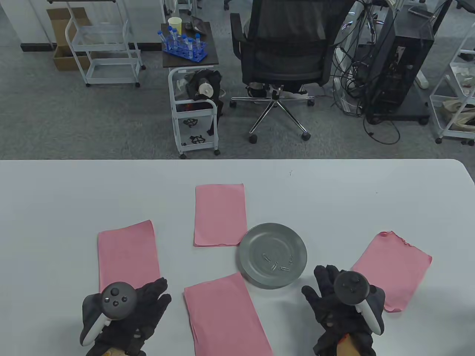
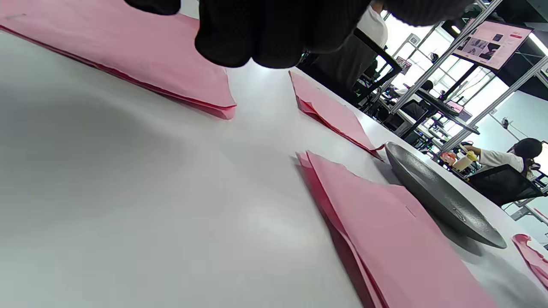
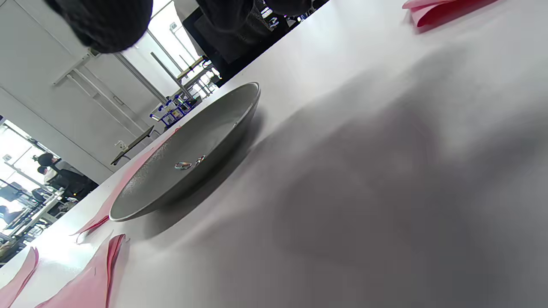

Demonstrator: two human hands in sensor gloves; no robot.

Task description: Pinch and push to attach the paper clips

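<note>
My left hand is loose and empty, lying on the near end of the left pink stack. Front stack is beside it. Paper clips lie in the grey plate: light, springy wire, probably slippery on metal, so pinch one by its outer loop. Exact count is unclear. My right hand is open, empty, just before the plate. Right stack is partly hidden under it.

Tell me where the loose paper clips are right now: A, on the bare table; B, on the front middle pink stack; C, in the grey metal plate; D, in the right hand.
C: the paper clips lie inside the grey metal plate, untouched by either hand.
</note>
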